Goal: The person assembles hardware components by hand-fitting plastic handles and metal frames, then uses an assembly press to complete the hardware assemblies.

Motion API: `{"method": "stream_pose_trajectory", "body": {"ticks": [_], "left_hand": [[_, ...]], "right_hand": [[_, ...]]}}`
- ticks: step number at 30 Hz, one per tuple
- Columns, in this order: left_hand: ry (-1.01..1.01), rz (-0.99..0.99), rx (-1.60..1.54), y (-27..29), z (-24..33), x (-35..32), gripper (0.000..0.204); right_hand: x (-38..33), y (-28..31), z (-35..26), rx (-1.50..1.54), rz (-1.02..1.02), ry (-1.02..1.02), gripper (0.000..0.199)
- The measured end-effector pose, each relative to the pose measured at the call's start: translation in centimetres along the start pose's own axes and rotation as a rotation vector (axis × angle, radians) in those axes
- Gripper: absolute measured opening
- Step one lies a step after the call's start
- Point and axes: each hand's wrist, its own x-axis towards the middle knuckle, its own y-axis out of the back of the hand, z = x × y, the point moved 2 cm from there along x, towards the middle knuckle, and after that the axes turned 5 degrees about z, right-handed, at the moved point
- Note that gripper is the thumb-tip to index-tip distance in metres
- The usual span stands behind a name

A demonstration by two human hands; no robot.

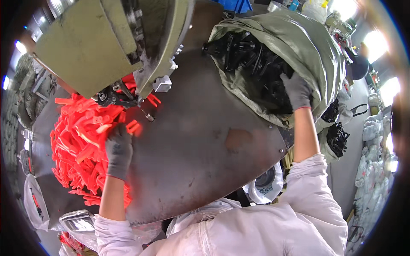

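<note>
My left hand, in a grey glove, reaches against the right side of a heap of bright red plastic pieces. Its fingertips are blurred among the pieces, so a grip cannot be made out. My right hand, also gloved in grey, is inside the mouth of a large grey-green woven sack. Its fingers look stretched and apart beside the black plastic parts that fill the sack; nothing shows in them. The sack lies on its side on the dark metal table.
A heavy olive-coloured machine overhangs the red heap, with a metal mechanism at its lower end. The table's curved front edge lies close to my body. More black parts sit in a bag below the sack. A blue bin stands at the back.
</note>
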Motion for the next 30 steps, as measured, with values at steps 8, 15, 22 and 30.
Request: {"method": "stream_pose_trajectory", "body": {"ticks": [8, 15, 22, 30], "left_hand": [[0.017, 0.045, -0.066, 0.6, -2.3, 1.7, 0.029], [0.149, 0.019, -0.289, 1.1, 1.5, 0.8, 0.029], [0.176, 0.217, -0.570, 2.7, 4.3, -0.7, 0.024], [0.019, 0.261, -0.534, 2.3, 6.8, -2.7, 0.024]], "right_hand": [[2.2, 0.8, 0.0, -0.075, 0.038, 0.289, 0.078], [4.9, 0.8, -2.1, -0.051, -0.289, 0.263, 0.087], [0.0, 2.7, -8.7, 0.317, -0.436, 0.257, 0.085], [4.4, 4.4, -1.8, 0.372, 0.005, 0.003, 0.044]]}}
